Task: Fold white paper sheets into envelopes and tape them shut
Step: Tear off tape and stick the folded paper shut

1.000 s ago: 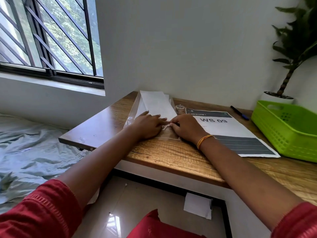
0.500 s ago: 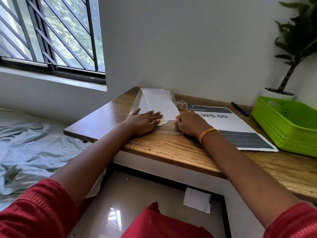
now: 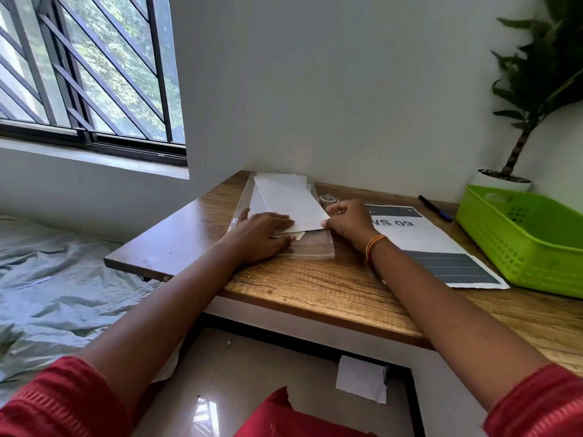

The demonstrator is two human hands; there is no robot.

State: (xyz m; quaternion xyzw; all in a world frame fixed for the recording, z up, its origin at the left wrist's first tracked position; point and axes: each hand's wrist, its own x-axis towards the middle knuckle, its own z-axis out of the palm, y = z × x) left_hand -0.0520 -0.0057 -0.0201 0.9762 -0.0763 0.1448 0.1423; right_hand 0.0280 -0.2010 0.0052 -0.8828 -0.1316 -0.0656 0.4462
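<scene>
Lengthwise, folded paper (image 3: 288, 201) pointing away, flat

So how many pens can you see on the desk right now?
1. A dark pen lies at the back of the wooden desk, between the printed sheet and the green basket. Others may sit hidden inside the basket.

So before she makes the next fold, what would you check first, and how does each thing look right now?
1. Left hand flat on the folded white paper, holding it down: ok.
2. Right hand has a grip on the paper's near right corner: ok.
3. Paper edges lined up squarely: cannot tell.
4. Tape roll close by, just behind the right hand: ok.
5. Bare desk in front for working: ok.
6. Green basket away from the paper: ok.
</scene>
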